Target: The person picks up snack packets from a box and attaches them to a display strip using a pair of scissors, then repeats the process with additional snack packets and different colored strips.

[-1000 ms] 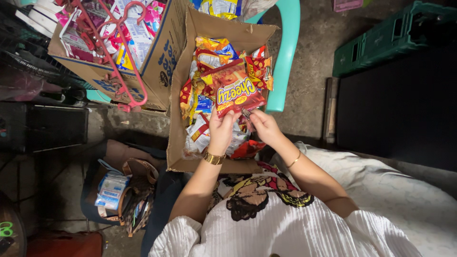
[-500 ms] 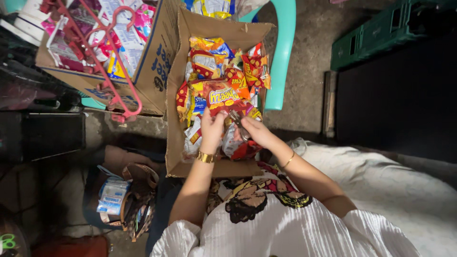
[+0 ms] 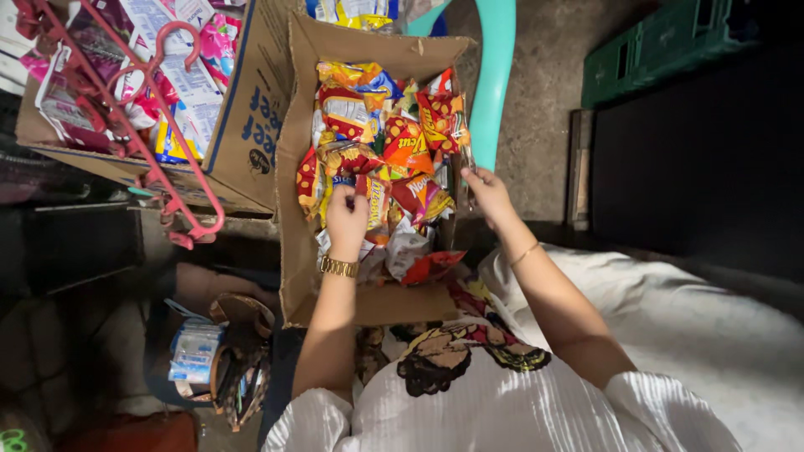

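Snack packets fill the open cardboard box. The left hand, inside the box near its middle, pinches a packet; the right hand, at the box's right wall, closes on a clear wrapper edge. Lifting single packets gently avoids crushing them.

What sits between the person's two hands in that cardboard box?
In the head view, snack packets, red, orange and yellow, fill the stretch between the left hand and the right hand, heaped inside the cardboard box. No bare box floor shows there.
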